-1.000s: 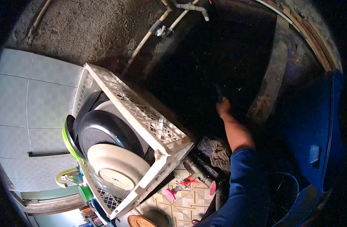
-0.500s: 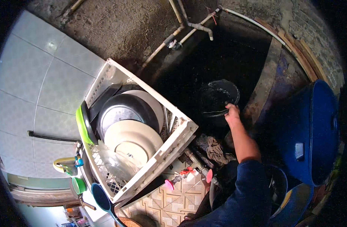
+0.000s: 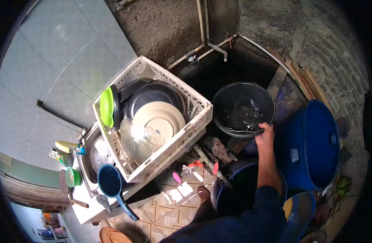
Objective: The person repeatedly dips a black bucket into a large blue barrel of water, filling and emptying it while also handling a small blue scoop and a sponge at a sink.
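Right of the frame's centre, the right hand (image 3: 265,135) grips a round black basin (image 3: 220,106) by its lower-right rim; the basin extends up and left from it, without a long axis. What looks like water (image 3: 254,107) glints inside. The left hand is out of view, its state unknowable.

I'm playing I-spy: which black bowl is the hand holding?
The black bowl outside the white crate; the right hand grips its rim. Other black dishes sit inside the crate.
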Motion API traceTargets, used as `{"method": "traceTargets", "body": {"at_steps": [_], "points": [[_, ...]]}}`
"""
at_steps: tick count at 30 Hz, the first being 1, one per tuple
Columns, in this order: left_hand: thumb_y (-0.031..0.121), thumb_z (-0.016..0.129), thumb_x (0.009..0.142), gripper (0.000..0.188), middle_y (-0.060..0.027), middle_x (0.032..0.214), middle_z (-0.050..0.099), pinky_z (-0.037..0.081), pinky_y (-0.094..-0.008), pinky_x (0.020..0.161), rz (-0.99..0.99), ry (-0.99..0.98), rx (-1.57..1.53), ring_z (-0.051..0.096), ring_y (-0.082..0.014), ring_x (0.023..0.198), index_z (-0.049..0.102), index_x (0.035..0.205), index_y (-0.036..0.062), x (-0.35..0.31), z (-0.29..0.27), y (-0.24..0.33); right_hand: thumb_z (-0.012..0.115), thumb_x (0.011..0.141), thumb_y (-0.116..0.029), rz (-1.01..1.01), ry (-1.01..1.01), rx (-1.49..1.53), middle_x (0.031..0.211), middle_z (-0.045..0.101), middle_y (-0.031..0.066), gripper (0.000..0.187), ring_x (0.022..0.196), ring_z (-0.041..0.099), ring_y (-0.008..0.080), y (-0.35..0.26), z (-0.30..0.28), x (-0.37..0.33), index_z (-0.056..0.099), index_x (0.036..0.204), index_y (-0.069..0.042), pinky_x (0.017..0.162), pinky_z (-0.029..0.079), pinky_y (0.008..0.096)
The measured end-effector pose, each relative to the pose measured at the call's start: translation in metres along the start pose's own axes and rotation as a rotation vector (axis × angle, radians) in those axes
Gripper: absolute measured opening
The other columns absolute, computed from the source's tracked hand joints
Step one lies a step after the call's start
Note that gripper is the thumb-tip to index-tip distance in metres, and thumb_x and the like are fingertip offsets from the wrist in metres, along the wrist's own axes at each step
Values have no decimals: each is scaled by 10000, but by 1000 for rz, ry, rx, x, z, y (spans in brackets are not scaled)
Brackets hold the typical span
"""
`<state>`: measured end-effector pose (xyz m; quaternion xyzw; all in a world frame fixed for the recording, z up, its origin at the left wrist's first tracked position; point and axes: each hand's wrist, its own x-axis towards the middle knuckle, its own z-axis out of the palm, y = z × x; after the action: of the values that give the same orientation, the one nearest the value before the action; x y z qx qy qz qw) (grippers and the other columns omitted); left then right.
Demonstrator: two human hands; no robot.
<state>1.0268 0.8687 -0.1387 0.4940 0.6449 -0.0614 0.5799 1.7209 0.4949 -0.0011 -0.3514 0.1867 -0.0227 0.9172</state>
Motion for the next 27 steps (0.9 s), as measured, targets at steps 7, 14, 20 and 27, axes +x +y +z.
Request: {"method": "traceTargets", "body": {"at_steps": [7, 14, 20, 27], "points": [[359, 565, 891, 388, -75, 1020, 566, 426, -375, 568, -32, -6, -116, 599, -259, 898, 494, 1190, 121, -21, -59, -122, 466, 641, 100, -111, -73, -41, 1120, 555, 120, 544, 1012, 569, 314, -58, -4, -155, 509, 1163, -47, 881, 488, 472], [363, 542, 893, 332, -64, 1046, 551, 403, -377, 539, -65, -75, -129, 581, -281, 942, 481, 1168, 187, -27, -110, -249, 466, 614, 84, -75, -247, -112, 1088, 594, 113, 575, 987, 588, 293, -75, -58, -287, 507, 1179, -15, 875, 494, 413], [328, 563, 888, 320, -34, 916, 552, 434, -338, 636, -64, 12, -263, 567, -228, 862, 517, 1137, 133, -67, -131, -336, 459, 627, 71, 84, -421, -235, 1083, 595, 136, 536, 981, 594, 300, -72, -61, -425, 504, 1158, 16, 891, 489, 415], [265, 561, 898, 270, -13, 887, 570, 444, -274, 713, -59, 138, -441, 517, -126, 754, 570, 1099, 84, -108, -151, -367, 446, 639, 66, 436, -597, -363, 1115, 590, 159, 555, 998, 597, 306, -17, -54, -530, 482, 1191, 21, 910, 483, 417]]}}
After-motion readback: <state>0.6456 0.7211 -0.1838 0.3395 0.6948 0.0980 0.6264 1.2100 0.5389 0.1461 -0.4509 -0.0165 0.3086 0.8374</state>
